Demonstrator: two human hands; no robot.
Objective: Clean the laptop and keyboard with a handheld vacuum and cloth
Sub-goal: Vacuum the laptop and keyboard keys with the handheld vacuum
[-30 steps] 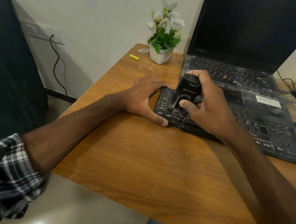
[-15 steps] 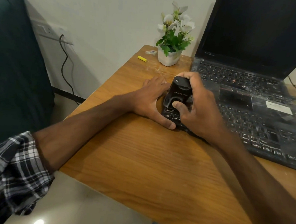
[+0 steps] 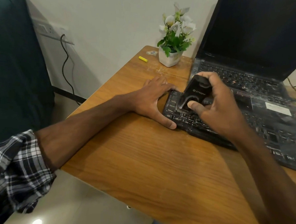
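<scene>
Your right hand (image 3: pixel 219 107) is clenched around the handheld vacuum (image 3: pixel 194 95): fingers wrapped over its upper body, thumb laid across the front face near the lower opening. This grip tilts the unit so that its lower end meets the keys, which appears intended to put the intake directly on the dust.

The vacuum rests on the left end of the keyboard (image 3: pixel 271 135), which lies on the table (image 3: pixel 141 163) directly in front of the laptop (image 3: pixel 259 32). Both key surfaces show pale dust.

Your left hand (image 3: pixel 154 100) grasps nothing. It lies flat, fingers extended on the table and thumb against the keyboard's near left corner. Judged from this position, it braces the keyboard against sliding under the vacuum's pressure.

A potted flower (image 3: pixel 170 58) and a small yellow object (image 3: pixel 143 59) stand at the far table edge, well apart from the work area. The cloth is not in view.
</scene>
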